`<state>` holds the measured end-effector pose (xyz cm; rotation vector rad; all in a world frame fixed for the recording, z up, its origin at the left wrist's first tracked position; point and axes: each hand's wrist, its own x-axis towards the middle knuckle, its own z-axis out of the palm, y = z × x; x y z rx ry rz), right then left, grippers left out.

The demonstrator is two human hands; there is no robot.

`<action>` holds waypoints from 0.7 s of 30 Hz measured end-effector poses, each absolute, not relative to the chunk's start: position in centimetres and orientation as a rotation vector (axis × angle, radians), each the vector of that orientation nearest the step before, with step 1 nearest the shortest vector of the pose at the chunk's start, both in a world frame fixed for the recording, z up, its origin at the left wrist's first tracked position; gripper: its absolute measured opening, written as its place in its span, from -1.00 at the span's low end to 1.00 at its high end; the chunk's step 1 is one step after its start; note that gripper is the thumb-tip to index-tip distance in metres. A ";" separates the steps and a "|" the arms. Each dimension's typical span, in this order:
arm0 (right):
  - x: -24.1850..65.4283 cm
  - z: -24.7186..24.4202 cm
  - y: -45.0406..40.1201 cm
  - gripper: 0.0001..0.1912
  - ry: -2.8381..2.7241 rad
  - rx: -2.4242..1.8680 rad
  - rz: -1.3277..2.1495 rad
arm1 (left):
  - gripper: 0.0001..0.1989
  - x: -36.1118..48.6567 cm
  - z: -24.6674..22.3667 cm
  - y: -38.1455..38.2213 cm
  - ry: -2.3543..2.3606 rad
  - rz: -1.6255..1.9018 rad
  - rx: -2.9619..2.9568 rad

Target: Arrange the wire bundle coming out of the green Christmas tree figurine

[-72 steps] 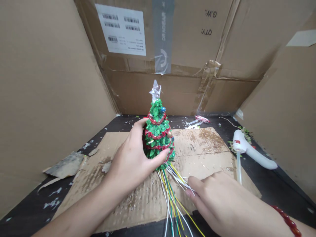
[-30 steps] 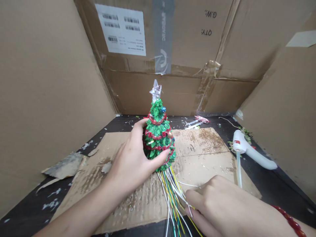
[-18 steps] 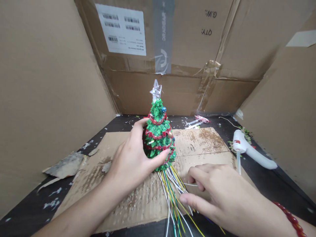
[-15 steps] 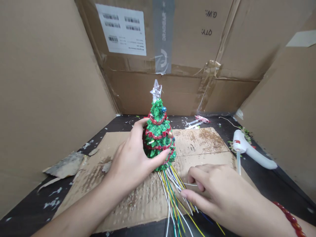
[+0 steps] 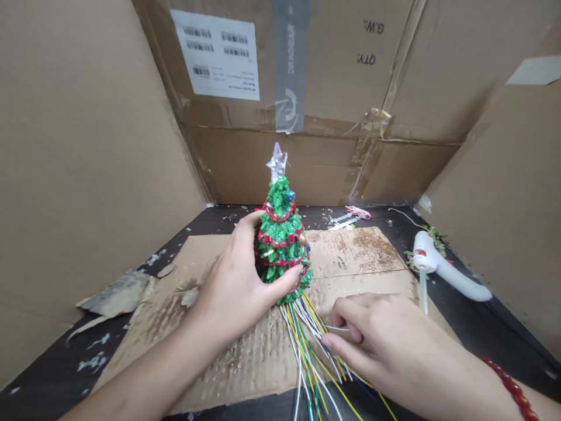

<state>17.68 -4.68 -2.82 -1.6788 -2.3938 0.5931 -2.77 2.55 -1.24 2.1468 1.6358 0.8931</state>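
Note:
A small green Christmas tree (image 5: 281,225) with red garlands and baubles stands upright on a flat piece of cardboard (image 5: 350,251). On its top is a clear star (image 5: 277,162). My left hand (image 5: 245,275) is wrapped round the tree's left side, thumb across its lower front. White, yellow, green and blue wires (image 5: 309,356) fan out from the tree's base toward me. My right hand (image 5: 381,339) is beside them on the right, fingers curled and thumb tip at the wires; whatever it may hold is hidden.
A white glue gun (image 5: 442,266) lies at the right with greenery behind it. Torn grey-brown cardboard (image 5: 118,292) is at the left. Pink-and-white string (image 5: 358,212) lies at the back. Cardboard walls (image 5: 333,76) enclose the dark table (image 5: 35,374).

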 end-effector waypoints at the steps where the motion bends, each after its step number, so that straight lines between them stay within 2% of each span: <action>1: 17.7 -2.8 -4.7 -0.73 -2.394 -1.669 0.591 | -0.28 -2.8 -1.3 2.6 1.639 0.884 2.145; 10: 17.5 -3.0 -4.8 -0.74 -2.523 -1.679 0.541 | -0.27 -2.7 -1.2 2.7 1.623 0.889 2.169; 21: 17.1 -3.4 -5.0 -0.82 -2.697 -1.489 0.468 | -0.30 -1.7 -0.6 2.3 1.521 0.915 1.862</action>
